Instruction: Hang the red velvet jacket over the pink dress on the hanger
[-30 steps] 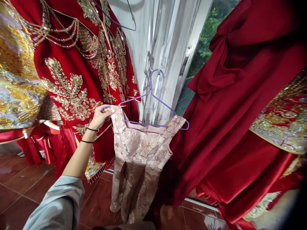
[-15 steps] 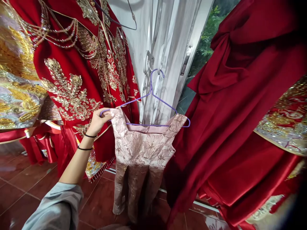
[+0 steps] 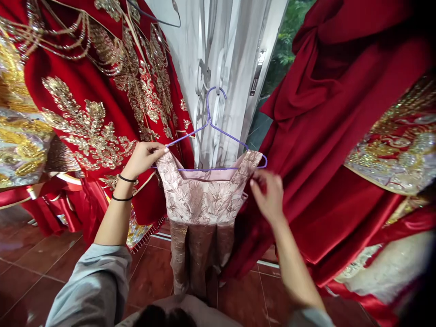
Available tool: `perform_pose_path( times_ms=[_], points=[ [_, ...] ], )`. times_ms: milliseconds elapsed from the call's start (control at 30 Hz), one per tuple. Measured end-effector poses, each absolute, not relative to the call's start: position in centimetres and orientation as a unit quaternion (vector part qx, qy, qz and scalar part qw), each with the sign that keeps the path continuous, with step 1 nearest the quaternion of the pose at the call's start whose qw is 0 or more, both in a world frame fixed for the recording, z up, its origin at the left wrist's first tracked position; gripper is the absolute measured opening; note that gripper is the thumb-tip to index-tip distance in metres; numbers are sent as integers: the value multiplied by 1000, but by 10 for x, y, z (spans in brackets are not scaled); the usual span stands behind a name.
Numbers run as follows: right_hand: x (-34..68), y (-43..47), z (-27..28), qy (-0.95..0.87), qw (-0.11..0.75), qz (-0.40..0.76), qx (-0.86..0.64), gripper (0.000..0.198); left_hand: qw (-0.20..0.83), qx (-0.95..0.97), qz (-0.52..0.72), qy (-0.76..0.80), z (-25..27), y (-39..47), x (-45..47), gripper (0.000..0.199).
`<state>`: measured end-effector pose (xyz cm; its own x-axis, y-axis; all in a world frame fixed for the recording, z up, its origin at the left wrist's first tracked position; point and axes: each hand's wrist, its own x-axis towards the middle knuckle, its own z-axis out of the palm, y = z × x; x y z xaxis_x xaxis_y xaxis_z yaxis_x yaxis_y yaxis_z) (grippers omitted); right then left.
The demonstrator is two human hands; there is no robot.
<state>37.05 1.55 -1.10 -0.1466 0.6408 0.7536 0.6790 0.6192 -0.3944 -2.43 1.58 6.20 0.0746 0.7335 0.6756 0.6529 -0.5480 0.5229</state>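
A pale pink dress (image 3: 204, 195) with a floral textured bodice and a darker, shiny skirt hangs from a purple wire hanger (image 3: 227, 133). The hanger's hook is up by the white metal scrollwork. At the dress's left shoulder strap, my left hand (image 3: 145, 156) is closed in a pinch, thumb and fingers on the strap beside the hanger's end. My right hand (image 3: 270, 193) is just beside the right strap and armhole, fingers partly curled. Motion blurs its fingertips, so whether they touch the fabric is unclear.
A red garment with gold embroidery (image 3: 91, 131) hangs on the left, next to a gold-beaded one (image 3: 20, 145). Dark red draped fabric (image 3: 306, 122) and a beaded piece (image 3: 395, 141) fill the right. Behind are white curtain-like folds (image 3: 235, 59) and a door frame (image 3: 264, 54); red tiles (image 3: 150, 281) lie below.
My right hand has come into view from the lower right, up to the right strap. My left hand has shifted from the hanger's end onto the strap. The view has shifted slightly.
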Motion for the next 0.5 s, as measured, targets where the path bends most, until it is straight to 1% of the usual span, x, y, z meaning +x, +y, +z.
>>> perform_pose_path(
  times_ms=[33, 100, 167, 200, 300, 400, 500],
  points=[
    [376, 31, 1, -758, 486, -36, -433, 42, 44, 733, 491, 469, 61, 17, -27, 29],
    [386, 63, 27, -799, 435, -12, -415, 41, 53, 728, 505, 461, 56, 19, -35, 29],
    [396, 87, 47, -844, 357, 88, -390, 40, 56, 706, 537, 458, 49, 20, -46, 30],
    [399, 94, 53, -852, 333, 141, -379, 43, 54, 687, 560, 459, 43, 20, -53, 30],
    [407, 97, 61, -838, 322, 243, -368, 51, 46, 616, 636, 462, 21, 18, -73, 28],
    [412, 92, 59, -838, 287, 270, -377, 55, 43, 567, 670, 477, -11, 14, -86, 25],
    [414, 92, 53, -849, 246, 243, -399, 55, 64, 540, 675, 499, -50, 5, -77, 21]
  ],
)
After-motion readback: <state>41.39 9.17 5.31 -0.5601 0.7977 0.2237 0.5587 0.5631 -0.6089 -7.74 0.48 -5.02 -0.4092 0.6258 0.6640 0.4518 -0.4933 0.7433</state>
